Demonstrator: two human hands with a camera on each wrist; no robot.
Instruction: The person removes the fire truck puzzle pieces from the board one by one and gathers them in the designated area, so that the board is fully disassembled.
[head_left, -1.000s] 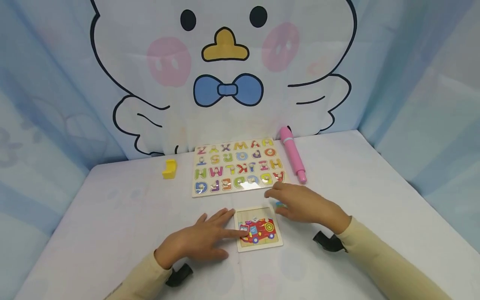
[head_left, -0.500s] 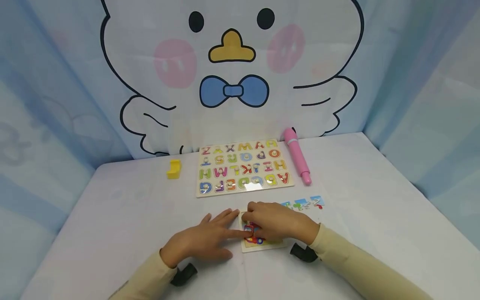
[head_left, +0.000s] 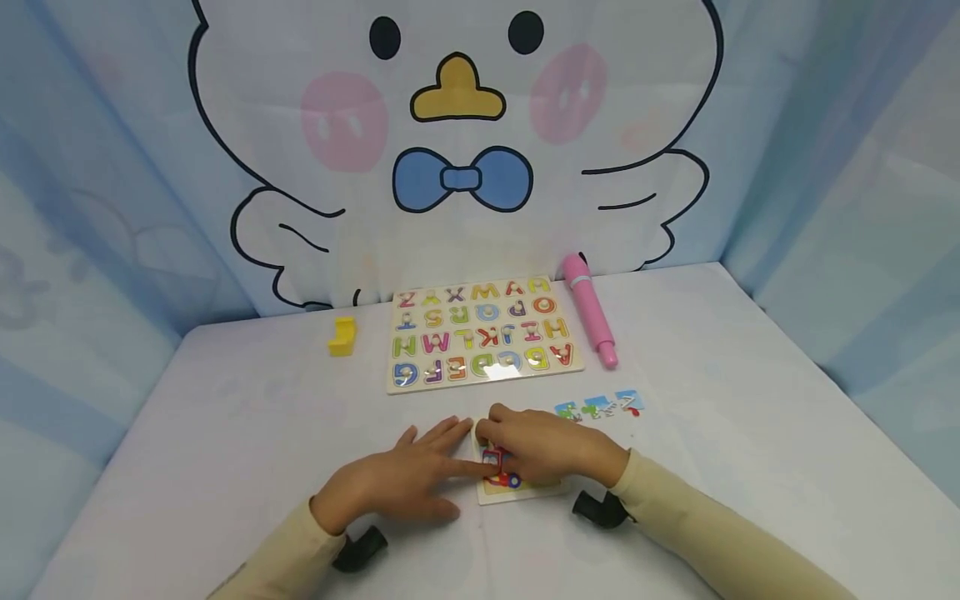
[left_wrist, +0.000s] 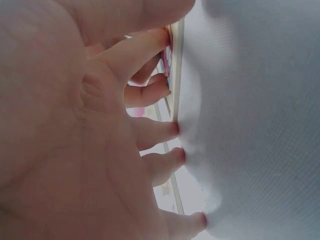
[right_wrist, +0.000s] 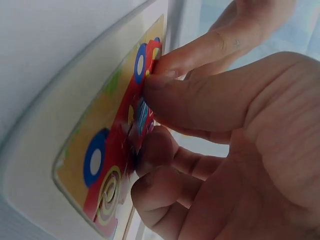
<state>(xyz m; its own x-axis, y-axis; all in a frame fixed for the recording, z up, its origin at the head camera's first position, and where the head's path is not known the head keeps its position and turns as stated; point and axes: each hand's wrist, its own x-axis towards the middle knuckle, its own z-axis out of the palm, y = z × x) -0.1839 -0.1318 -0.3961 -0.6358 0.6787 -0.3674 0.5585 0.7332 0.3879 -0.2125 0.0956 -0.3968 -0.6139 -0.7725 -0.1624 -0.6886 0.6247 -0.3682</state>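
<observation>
Pale wood frames our puzzle [head_left: 517,487], flat on the bench [head_left: 247,417] before us. We judge it light and stiff, apt to slide, so we would steady its rim and lift any piece by the edges. Our left hand [head_left: 405,483] is spread, its index finger touching the puzzle; our right hand [head_left: 551,442] bends its fingers over it, though whether they pinch a piece we cannot tell. Beyond lie loose pieces [head_left: 597,406], then the letter board [head_left: 483,333] and pink pen [head_left: 590,310].

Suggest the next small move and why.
Perhaps press down with the right grip: its fingertips touch the red-vehicle puzzle, though what they cover is hidden, and the left grip rests its index finger there, likely steadying it. The loose pieces can wait.
</observation>
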